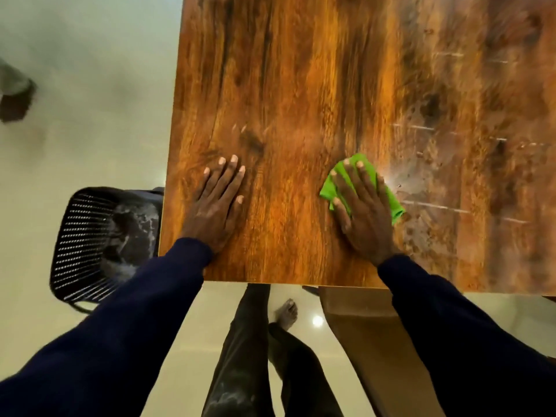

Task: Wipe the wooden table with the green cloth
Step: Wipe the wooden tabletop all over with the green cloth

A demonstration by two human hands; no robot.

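Head view: my right hand (362, 215) presses the green cloth (332, 188) onto the tabletop (301, 70), fingers (352, 182) straight and spread, left hand (216, 203) flat left of the cloth; I'd sweep firmly into the smears (436, 206) right of it.

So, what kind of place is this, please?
Probably a room indoors, perhaps a home or an office: a large wooden table stands on a glossy pale floor, and a black mesh chair stands at its left edge.
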